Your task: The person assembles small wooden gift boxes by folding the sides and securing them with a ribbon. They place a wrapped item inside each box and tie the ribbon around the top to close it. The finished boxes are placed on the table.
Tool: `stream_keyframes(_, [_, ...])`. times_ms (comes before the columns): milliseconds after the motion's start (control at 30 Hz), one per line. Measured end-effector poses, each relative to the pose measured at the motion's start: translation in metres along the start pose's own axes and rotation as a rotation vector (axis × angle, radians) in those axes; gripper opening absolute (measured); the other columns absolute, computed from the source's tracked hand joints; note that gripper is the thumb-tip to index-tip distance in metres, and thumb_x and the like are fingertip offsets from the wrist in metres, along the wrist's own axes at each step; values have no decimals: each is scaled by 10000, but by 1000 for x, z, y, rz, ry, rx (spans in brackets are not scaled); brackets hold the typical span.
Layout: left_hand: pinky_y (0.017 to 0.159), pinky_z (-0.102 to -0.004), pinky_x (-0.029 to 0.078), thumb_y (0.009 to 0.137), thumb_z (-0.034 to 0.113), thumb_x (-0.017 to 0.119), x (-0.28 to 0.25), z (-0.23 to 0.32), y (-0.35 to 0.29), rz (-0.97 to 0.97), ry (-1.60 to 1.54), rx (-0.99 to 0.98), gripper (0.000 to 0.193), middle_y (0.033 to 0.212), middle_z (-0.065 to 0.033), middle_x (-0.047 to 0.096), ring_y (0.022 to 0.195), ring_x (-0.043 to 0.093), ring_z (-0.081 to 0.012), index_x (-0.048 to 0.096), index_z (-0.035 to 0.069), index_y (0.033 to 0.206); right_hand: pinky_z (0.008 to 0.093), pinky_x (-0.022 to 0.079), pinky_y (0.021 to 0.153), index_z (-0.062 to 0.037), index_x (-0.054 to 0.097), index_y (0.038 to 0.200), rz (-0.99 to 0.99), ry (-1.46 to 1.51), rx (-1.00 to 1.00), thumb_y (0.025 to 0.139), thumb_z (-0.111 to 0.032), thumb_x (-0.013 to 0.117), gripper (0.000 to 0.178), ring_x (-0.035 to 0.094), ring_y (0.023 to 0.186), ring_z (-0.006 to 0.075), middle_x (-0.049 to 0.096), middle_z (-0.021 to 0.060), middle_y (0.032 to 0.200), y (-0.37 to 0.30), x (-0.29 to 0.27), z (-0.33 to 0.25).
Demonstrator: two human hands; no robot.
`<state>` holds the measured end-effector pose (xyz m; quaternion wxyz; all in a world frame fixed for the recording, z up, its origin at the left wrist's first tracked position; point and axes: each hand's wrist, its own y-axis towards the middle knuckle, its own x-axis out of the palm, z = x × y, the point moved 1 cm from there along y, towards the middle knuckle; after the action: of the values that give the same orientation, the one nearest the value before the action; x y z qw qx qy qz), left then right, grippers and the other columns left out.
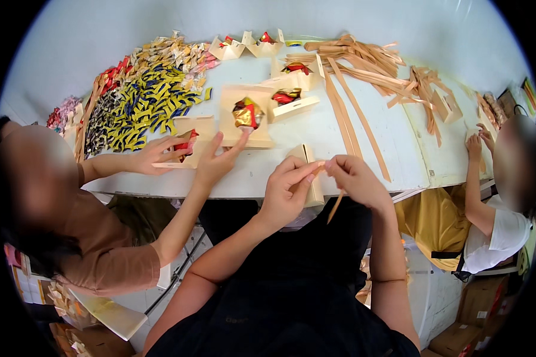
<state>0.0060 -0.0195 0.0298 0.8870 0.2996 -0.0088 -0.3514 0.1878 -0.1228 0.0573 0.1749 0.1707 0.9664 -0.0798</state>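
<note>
Just over the table's front edge, my left hand (289,191) and my right hand (358,180) meet with fingertips pinched on a thin peach ribbon (336,207). One end of the ribbon hangs below my right hand. Under the ribbon and partly behind my left hand stands a cream folded-card box (314,195) with a narrow slot on top. Whether the ribbon is knotted or looped between my fingers is too small to tell. Left of my hands, a co-worker's hand (220,159) touches a gold and red foil-wrapped sweet (248,114) on an opened cream card (244,138).
Several open cream boxes (295,107) with foil sweets stand farther back. Wrapped sweets (155,98) are heaped at the left. Loose peach ribbons (363,59) lie at the back right, two stretching toward the front edge. Co-workers sit on both sides, close on the left.
</note>
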Motion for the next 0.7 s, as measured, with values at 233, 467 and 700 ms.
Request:
stream_keyframes(233, [859, -298, 549, 984, -40, 734, 11, -1, -4, 80, 118, 73, 232, 978, -107, 790, 917, 724, -162, 589, -16, 1163, 250, 359, 560, 3, 708, 900, 107, 148, -179, 1079, -302, 714, 354, 446, 622, 31, 556, -58, 692, 6, 7, -37])
stream_keyframes(467, [879, -265, 563, 1010, 0, 744, 2, -15, -1, 78, -589, -393, 315, 1067, -104, 791, 990, 728, -123, 502, 40, 1207, 318, 524, 604, 51, 768, 1016, 323, -257, -231, 983, -113, 771, 167, 664, 608, 209, 739, 143, 785, -53, 35, -44])
stream_keyframes(700, [890, -251, 557, 1099, 26, 625, -6, -17, 0, -22, -766, -427, 187, 1082, -81, 766, 989, 691, -88, 524, 44, 1255, 267, 493, 605, 50, 764, 1191, 206, -122, -157, 996, -97, 761, 244, 584, 615, 90, 674, 56, 738, -37, 30, -26])
